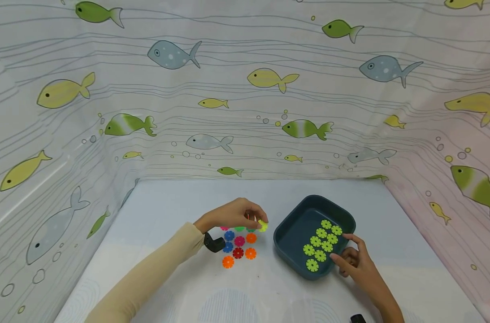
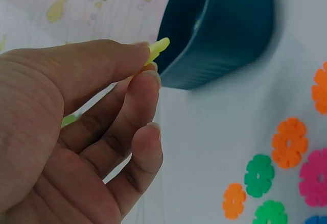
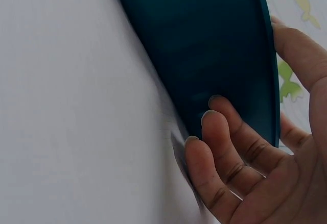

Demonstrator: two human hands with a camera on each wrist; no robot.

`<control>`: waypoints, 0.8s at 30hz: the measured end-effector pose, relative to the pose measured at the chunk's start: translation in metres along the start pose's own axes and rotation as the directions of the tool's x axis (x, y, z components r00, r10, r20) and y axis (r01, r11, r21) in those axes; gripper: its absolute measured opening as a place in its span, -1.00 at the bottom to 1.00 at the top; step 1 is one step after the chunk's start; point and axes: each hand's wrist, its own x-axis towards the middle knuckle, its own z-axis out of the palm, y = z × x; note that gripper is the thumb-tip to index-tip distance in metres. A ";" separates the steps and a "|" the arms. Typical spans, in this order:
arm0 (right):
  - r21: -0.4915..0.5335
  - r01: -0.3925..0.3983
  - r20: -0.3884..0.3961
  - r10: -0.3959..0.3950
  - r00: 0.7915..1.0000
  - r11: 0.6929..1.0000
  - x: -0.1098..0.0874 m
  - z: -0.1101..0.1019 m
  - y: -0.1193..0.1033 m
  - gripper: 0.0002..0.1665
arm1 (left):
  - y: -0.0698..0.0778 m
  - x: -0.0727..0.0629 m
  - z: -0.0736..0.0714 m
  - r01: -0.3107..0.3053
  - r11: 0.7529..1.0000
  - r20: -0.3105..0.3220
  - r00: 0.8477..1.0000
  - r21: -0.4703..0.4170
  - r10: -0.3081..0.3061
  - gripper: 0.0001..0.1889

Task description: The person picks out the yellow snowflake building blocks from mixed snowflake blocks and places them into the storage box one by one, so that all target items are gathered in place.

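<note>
Between thumb and fingertips my left hand (image 1: pixel 241 214) pinches a yellow flower-shaped disc (image 1: pixel 262 225), held to the left of a dark teal tray (image 1: pixel 291 224). The left wrist view shows that disc (image 2: pixel 158 49) edge-on, near the tray's wall (image 2: pixel 225 45). My right hand (image 1: pixel 355 260) grips the tray's right side, its thumb at the rim and curled fingers against the outer wall (image 3: pixel 204 45). Inside the tray, several yellow-green discs (image 1: pixel 321 255) lie in rows. Under and beside my left hand are loose discs: blue (image 1: pixel 229 235), pink (image 1: pixel 239 241), red (image 1: pixel 238 253), orange (image 1: pixel 250 253) and green.
The white table (image 1: pixel 180 287) has pale printed arcs near its front. A fish-patterned sheet (image 1: pixel 236 125) rises behind it and along both sides. Black straps sit at the wrists, the left strap (image 1: pixel 214 242) close above the loose discs.
</note>
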 end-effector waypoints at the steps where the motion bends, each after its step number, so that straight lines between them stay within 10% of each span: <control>1: 0.001 0.001 0.000 -0.001 1.000 1.000 0.000 0.000 0.000 -0.07 | 0.002 0.003 0.000 -0.006 1.000 0.005 1.000 0.000 0.006 -0.82; 24: 0.011 0.001 0.003 -0.001 1.000 1.000 0.001 0.000 0.003 -0.06 | 0.030 0.060 0.009 -0.103 0.991 0.215 0.969 -0.089 0.120 -0.78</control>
